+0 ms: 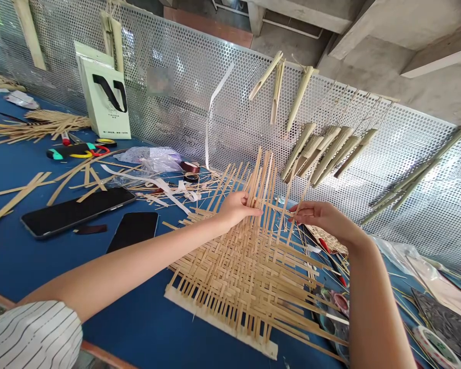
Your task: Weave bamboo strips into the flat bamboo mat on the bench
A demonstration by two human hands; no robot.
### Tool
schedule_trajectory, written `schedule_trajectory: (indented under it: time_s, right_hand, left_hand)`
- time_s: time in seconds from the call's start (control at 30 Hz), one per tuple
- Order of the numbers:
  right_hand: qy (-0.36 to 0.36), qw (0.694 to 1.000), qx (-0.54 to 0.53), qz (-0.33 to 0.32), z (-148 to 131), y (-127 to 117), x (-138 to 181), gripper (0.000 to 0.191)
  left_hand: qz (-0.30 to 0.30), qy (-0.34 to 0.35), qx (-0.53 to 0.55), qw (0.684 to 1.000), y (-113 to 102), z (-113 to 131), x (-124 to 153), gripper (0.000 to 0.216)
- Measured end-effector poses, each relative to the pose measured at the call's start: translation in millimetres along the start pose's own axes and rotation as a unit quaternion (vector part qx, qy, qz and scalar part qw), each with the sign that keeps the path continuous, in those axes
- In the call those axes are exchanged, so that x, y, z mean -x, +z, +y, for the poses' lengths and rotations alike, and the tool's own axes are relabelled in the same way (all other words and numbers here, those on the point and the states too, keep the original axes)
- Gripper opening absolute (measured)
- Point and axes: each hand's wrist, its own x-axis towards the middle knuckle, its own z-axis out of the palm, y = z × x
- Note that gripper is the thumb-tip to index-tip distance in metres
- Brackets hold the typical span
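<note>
Counter (134, 312): blue
Left grip (234, 210): clasping upright strips (268, 177)
Right grip (318, 218): pinching one strip (303, 193)
Woven mat (230, 264): mostly nearside of both

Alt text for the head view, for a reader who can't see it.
A person's left hand grips raised flat strips of a part-woven tan mat, while the right hand pinches another strip. Left of the mat, two black rectangular phones lie on a blue table.
</note>
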Motion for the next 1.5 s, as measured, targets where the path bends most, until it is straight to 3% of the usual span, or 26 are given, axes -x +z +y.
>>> schedule_trajectory:
  time_s: [1.5]
  right_hand:
    - [0.007,1.000,0.006,0.007,-0.7,3.8,-1.2,0.028]
  left_hand:
    - [-0.005,0.003,0.013,1.000,0.3,-2.7,-0.9,0.022]
